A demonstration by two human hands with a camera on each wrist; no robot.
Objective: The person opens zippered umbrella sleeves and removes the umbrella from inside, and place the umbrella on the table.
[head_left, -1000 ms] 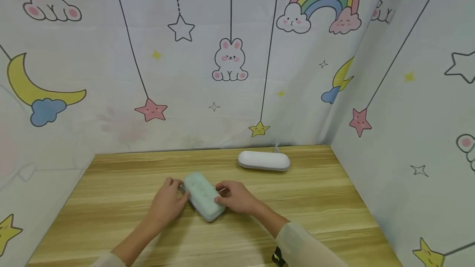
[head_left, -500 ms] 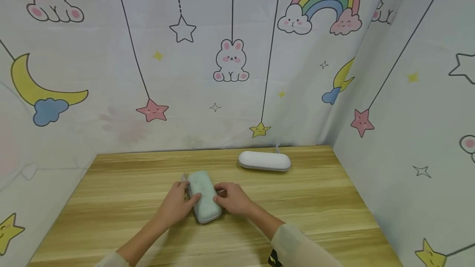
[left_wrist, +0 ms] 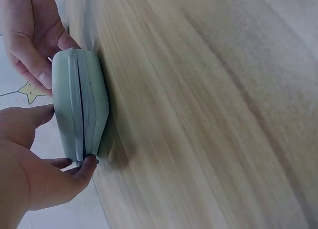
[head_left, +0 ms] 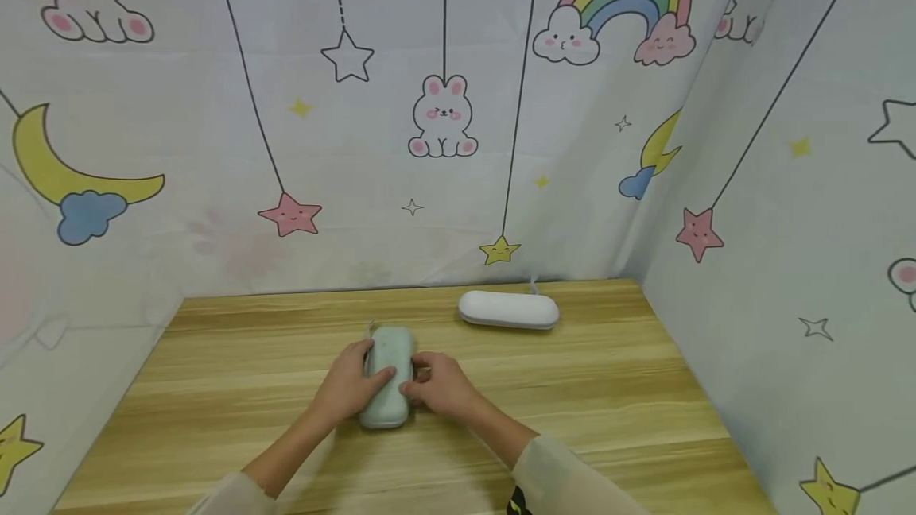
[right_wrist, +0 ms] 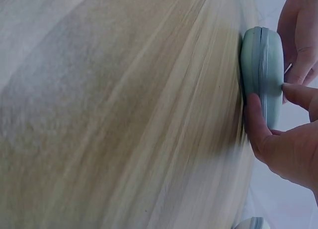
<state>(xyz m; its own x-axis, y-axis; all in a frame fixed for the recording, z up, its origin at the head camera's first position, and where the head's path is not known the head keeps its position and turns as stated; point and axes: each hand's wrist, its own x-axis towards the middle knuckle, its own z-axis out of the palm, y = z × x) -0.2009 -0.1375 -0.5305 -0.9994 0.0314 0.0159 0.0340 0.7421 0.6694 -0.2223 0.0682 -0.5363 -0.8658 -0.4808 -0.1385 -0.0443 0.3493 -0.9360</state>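
Observation:
A pale green zippered case (head_left: 390,400) lies on the wooden table, its long side running away from me. My left hand (head_left: 349,380) grips its left side, the thumb across the top. In the left wrist view, the fingertips of the left hand (left_wrist: 44,164) sit at the zipper end of the green case (left_wrist: 62,95), whose seam shows a dark narrow gap. On the other side my right hand (head_left: 444,384) pinches the case's edge. The right wrist view shows the right hand's (right_wrist: 293,144) thumb and fingers on either side of the seam of the case (right_wrist: 275,55).
At the back of the table (head_left: 587,404), a white elongated case (head_left: 508,309) with a small strap lies near the curtain. Printed white curtains (head_left: 372,181) stand behind and on both sides. Something black and yellow (head_left: 518,501) shows by my right sleeve.
The green case has turned from slanted to nearly straight away from me. My left hand has moved right with it, its thumb now over the top. The right hand has shifted slightly left.

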